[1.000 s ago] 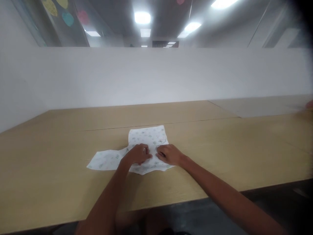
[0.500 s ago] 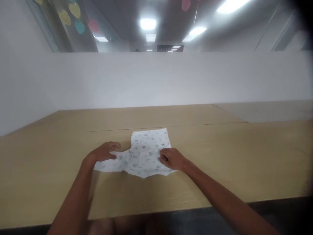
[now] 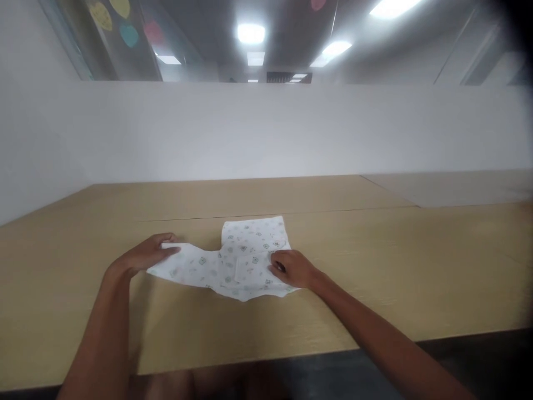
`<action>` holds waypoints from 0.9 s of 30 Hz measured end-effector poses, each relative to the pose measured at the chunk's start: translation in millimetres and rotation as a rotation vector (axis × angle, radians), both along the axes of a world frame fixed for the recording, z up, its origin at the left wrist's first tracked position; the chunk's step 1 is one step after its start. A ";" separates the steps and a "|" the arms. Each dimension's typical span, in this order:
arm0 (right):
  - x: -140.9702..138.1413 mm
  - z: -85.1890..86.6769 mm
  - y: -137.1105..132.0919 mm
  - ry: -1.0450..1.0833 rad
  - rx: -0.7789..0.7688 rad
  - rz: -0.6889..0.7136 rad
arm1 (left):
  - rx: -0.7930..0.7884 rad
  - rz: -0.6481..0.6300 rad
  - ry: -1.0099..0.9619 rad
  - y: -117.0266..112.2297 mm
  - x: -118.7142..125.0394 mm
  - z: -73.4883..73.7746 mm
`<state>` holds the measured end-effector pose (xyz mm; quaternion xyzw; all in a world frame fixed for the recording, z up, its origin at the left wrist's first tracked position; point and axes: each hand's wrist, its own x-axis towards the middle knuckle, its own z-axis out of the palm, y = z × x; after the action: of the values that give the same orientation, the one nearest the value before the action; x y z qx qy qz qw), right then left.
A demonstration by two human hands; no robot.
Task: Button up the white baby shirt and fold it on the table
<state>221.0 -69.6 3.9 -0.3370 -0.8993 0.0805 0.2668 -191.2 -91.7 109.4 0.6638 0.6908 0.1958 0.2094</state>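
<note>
A small white baby shirt [image 3: 250, 266] with a pale animal print lies partly folded on the wooden table. One sleeve [image 3: 195, 264] stretches out to the left, its outer end lifted off the tabletop. My left hand [image 3: 150, 251] pinches that end between thumb and fingers. On the shirt's right side, my right hand [image 3: 293, 269] is closed with fingers curled against the cloth. Whether cloth is tucked inside those fingers is hard to see.
The pale wooden table [image 3: 375, 266] has seams across its far part, and its front edge runs close to my body. A white partition [image 3: 291, 130] rises behind it, with glass above. Heart-shaped paper notes [image 3: 129, 35] hang at the upper left.
My left hand has moved left and slightly away from me, closing on the sleeve end and raising it. My right hand stays in place on the shirt. The view has shifted slightly.
</note>
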 end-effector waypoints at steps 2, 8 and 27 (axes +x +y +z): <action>-3.1 3.4 -3.1 0.130 -0.120 0.018 | 0.029 0.091 -0.115 -8.1 28.9 13.2; -13.0 15.1 -6.6 0.714 -0.752 0.077 | 0.236 -0.083 -0.378 -12.1 151.6 26.8; -6.5 11.2 -3.5 0.504 -0.408 -0.261 | 0.151 -0.505 0.057 -56.5 133.1 -65.3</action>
<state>214.5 -73.1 15.1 -0.4651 -0.7198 0.3047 0.4157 -58.1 -148.1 44.0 0.8341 0.4924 0.1693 0.1820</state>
